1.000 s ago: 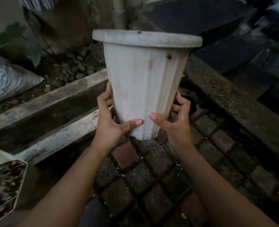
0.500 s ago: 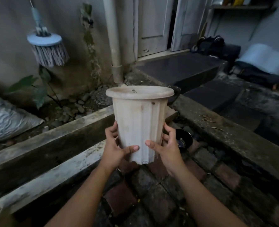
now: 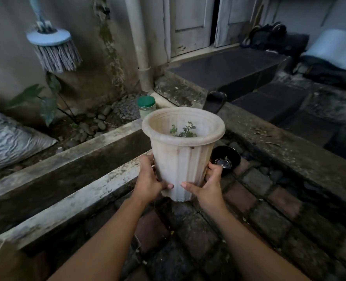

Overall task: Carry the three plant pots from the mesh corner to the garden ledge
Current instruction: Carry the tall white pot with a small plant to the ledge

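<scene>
pot: the dirty white ribbed plastic plant pot [image 3: 181,161] was up in the air in front of me, upright, over the brick paving [image 3: 198,236], just beside the near rim of the concrete trough [image 3: 70,201]. It wasn't resting on anything that I could see.

inside the pot: I could look down past the rolled rim and there was a tiny green seedling [image 3: 183,130] poking up. I couldn't really make out the soil.

left hand: my left hand [image 3: 147,182] was wrapped round the lower left side of the pot, thumb across the front near the base, gripping it.

right hand: my right hand [image 3: 207,185] was doing the same on the lower right, thumb pointing in toward the other thumb, fingers round the back. The two thumbs were close but not touching.

right behind the pot: a small black round bowl [image 3: 225,160] sat on the ground with something shiny in it, and a clear jar with a green lid [image 3: 146,107] stood at the far end of the trough.

garden ledge: the grey mossy concrete ledge [image 3: 279,147] ran along the right, well clear of the pot.

further out: a grey mop head [image 3: 55,50] hung on the wall, with a leafy plant [image 3: 38,98] under it and a pale drainpipe [image 3: 139,47] beside the white double doors [image 3: 208,21].

far left: a striped sack [image 3: 9,138] lay on the dirt.
</scene>
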The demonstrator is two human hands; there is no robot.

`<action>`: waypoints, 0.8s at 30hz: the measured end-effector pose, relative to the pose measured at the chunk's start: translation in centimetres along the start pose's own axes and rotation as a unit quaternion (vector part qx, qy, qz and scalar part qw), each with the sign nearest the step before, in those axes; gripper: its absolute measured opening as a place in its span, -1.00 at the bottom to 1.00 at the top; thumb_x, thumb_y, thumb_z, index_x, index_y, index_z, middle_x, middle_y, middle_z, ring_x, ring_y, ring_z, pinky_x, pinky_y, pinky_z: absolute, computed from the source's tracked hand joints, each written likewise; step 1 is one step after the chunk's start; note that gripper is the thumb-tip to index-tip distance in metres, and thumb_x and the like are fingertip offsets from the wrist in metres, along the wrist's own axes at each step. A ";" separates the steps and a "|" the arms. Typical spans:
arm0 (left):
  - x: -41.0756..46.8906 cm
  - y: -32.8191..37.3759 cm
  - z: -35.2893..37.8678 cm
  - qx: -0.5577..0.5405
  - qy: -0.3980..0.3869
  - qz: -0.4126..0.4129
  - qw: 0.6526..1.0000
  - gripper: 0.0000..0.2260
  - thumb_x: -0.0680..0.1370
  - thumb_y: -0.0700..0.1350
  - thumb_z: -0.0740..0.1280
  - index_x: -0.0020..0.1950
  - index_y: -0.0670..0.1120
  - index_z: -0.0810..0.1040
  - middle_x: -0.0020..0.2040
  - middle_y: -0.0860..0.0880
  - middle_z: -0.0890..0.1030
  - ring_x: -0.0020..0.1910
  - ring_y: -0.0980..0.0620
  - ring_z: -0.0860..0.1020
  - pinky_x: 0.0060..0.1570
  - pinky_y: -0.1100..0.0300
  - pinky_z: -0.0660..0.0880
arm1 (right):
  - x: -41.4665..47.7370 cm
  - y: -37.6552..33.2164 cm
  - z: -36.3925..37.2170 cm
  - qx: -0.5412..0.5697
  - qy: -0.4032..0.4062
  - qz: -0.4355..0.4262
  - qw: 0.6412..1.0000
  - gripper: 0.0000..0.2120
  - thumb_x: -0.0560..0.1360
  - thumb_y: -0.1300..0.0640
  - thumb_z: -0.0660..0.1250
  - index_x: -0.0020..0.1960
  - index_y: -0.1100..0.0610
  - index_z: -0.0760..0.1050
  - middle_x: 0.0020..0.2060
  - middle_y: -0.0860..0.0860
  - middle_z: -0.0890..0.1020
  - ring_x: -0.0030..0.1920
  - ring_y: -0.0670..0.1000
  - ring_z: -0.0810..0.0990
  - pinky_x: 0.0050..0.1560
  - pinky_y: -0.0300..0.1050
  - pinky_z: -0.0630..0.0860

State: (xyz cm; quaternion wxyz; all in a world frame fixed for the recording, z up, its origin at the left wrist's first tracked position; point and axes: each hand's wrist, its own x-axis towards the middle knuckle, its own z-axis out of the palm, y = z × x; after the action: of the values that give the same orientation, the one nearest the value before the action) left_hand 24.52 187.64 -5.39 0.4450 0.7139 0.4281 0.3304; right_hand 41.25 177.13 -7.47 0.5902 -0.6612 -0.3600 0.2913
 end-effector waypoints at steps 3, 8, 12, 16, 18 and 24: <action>-0.4 -1.1 0.9 -0.007 -0.003 -0.005 1.000 -0.21 0.21 -0.27 0.67 0.19 -0.01 0.20 0.27 0.21 0.39 0.35 -0.03 0.45 0.33 -0.15 0.54 | -0.5 1.3 -0.2 -0.006 0.014 0.001 1.000 -0.17 0.10 -0.17 0.68 0.11 -0.54 0.18 0.41 0.14 0.38 0.41 0.17 0.44 0.39 0.31 0.47; -0.1 -1.7 1.6 0.010 0.000 -0.006 1.000 -0.25 0.23 -0.18 0.63 0.18 0.09 0.18 0.38 -0.04 0.39 0.43 -0.12 0.42 0.35 -0.23 0.51 | 0.0 2.6 -0.3 0.000 0.004 0.003 1.000 -0.18 0.15 -0.14 0.66 0.21 -0.33 0.19 0.43 0.12 0.35 0.44 0.18 0.42 0.42 0.28 0.46; -0.3 -1.9 1.7 0.076 -0.001 0.025 0.997 -0.32 0.42 -0.26 0.58 0.31 -0.11 0.17 0.42 -0.09 0.41 0.44 -0.13 0.46 0.31 -0.13 0.55 | 0.0 3.5 -0.5 -0.004 -0.046 -0.012 0.999 -0.20 0.30 0.01 0.59 0.35 -0.14 0.16 0.37 -0.13 0.40 0.43 0.03 0.45 0.44 0.15 0.48; -0.8 -2.0 0.6 0.104 -0.038 0.072 0.991 -0.57 0.64 -0.34 0.30 0.44 -0.30 0.17 0.50 -0.21 0.41 0.50 -0.17 0.44 0.37 -0.13 0.50 | -0.5 4.4 -1.4 0.019 -0.102 -0.003 0.995 -0.03 0.37 0.27 0.55 0.59 0.18 0.03 0.40 -0.22 0.37 0.49 0.04 0.41 0.48 0.12 0.43; -0.6 -1.9 -0.4 0.039 -0.040 0.038 0.998 -0.59 0.61 -0.50 0.24 0.41 -0.33 0.22 0.48 -0.32 0.40 0.46 -0.16 0.49 0.30 0.01 0.53 | -0.7 4.4 -2.0 0.028 -0.112 0.015 0.993 -0.06 0.44 0.44 0.52 0.63 0.19 0.04 0.38 -0.24 0.38 0.43 -0.10 0.47 0.42 -0.06 0.46; 0.6 1.5 -3.9 -0.136 0.101 -0.066 0.983 -0.62 0.60 -0.33 0.31 0.27 0.11 0.48 0.32 -0.11 0.62 0.26 -0.07 0.62 0.02 0.06 0.58 | 0.3 0.8 -4.1 0.090 -0.015 0.013 0.996 -0.52 0.57 0.26 0.39 0.44 0.03 0.37 0.38 0.03 0.50 0.43 0.09 0.49 0.37 0.01 0.45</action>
State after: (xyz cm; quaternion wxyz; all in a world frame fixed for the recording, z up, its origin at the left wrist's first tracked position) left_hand 21.91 189.16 -2.41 0.5134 0.5795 0.4680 0.4261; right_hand 44.85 175.03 -7.69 0.6381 -0.6054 -0.3321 0.3405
